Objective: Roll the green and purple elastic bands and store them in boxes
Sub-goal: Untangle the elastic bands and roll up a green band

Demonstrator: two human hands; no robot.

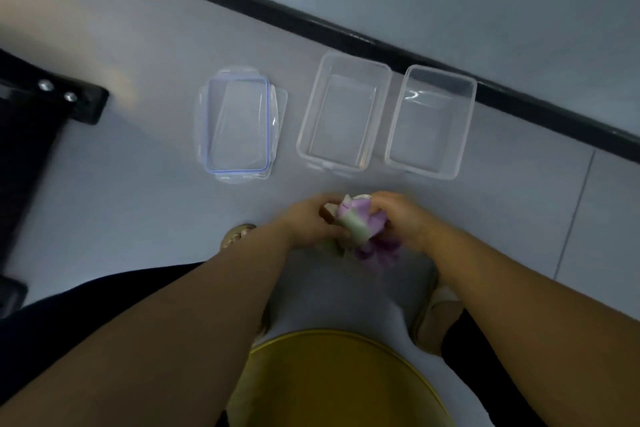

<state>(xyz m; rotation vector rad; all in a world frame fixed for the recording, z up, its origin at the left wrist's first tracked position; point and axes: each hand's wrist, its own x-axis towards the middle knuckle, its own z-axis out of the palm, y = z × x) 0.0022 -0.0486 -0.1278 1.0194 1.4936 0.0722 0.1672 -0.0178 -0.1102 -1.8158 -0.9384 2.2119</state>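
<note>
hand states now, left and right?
left hand: grips the green and purple bands.
right hand: grips the same bunch, from the other side.

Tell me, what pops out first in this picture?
In the middle, the left hand and right hand grip a bundle of purple and green bands. Beyond them on the floor sit clear lids, then an empty middle box and an empty right box.

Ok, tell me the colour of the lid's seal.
Blue: the lid's seal, clearest in head view.
</note>
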